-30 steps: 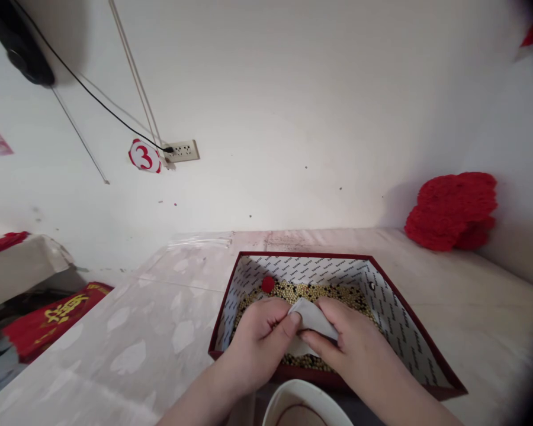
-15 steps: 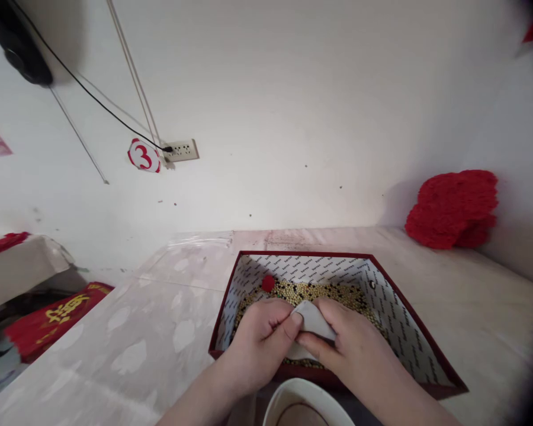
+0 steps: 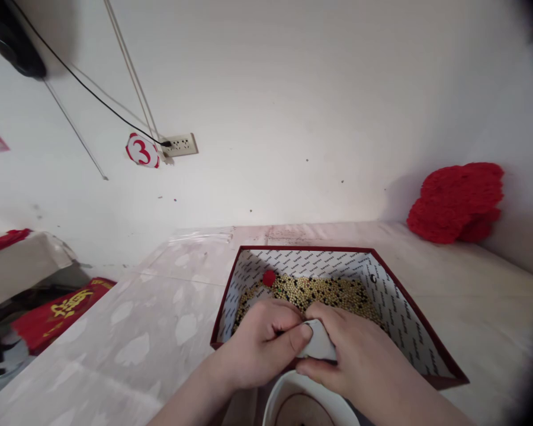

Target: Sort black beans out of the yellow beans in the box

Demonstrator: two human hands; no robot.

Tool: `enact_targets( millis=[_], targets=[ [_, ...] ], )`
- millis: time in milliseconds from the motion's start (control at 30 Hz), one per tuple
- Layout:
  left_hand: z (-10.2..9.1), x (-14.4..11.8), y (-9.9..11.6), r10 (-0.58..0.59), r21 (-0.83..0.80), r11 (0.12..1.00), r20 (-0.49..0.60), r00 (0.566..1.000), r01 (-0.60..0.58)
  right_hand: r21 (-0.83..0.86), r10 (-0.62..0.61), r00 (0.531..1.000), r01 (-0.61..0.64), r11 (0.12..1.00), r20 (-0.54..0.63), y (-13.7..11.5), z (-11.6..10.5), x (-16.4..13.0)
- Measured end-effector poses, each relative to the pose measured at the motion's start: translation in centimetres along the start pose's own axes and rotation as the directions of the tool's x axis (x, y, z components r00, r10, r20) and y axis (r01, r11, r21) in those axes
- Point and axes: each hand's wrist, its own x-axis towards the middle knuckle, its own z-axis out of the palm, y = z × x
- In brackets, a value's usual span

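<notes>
Both hands have drawn back toward the near edge of the box (image 3: 420,331) since a second ago, and the white paper (image 3: 320,346) now sits lower, above the rim of the white bowl (image 3: 308,384) at 6 o'clock. The left hand (image 3: 260,343) and right hand (image 3: 353,349) pinch the paper between thumbs and fingers. Beans (image 3: 328,291) and a red ball (image 3: 269,277) lie at 12 o'clock of the hands. A red heap (image 3: 457,201) rests at 2 o'clock against the wall.

Your hands cover most of the white paper (image 3: 320,346) and the near beans (image 3: 324,291); the bowl (image 3: 288,397) is cut off at the bottom edge.
</notes>
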Motion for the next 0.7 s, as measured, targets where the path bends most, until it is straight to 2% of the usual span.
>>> enact_targets(
  millis=[200,333,433,533,600,633,700],
  targets=[
    [-0.1,0.0,0.3,0.001,-0.035,0.999,0.027,1.000,0.000,-0.231,-0.125,0.987,0.098,0.968,-0.104,0.2,0.9,-0.3],
    [0.0,0.0,0.3,0.002,-0.047,0.999,0.058,0.998,0.001,-0.279,-0.195,0.975,0.159,0.947,-0.108,0.3,1.3,-0.5],
    [-0.1,-0.1,0.3,0.013,-0.036,0.999,0.082,0.997,-0.010,-0.171,-0.141,0.990,0.137,0.976,-0.013,0.2,0.8,-0.9],
    [-0.2,-0.2,0.4,0.023,-0.017,1.000,0.118,0.993,-0.021,0.008,-0.072,0.991,0.071,0.997,0.110,0.4,-0.8,-1.3],
    [-0.2,-0.2,0.4,0.006,-0.003,1.000,0.106,0.994,-0.006,0.132,-0.072,0.985,0.052,0.990,0.155,1.0,-2.0,-1.3],
    [-0.2,-0.2,0.3,-0.015,0.004,1.000,0.076,0.997,0.015,0.178,-0.067,0.989,0.042,0.983,0.132,1.4,-2.5,-1.1],
    [0.0,-0.1,0.0,-0.082,-0.001,0.997,-0.031,0.996,0.082,0.176,-0.027,1.000,0.028,0.984,-0.009,2.5,-2.9,-0.5]
  ],
)
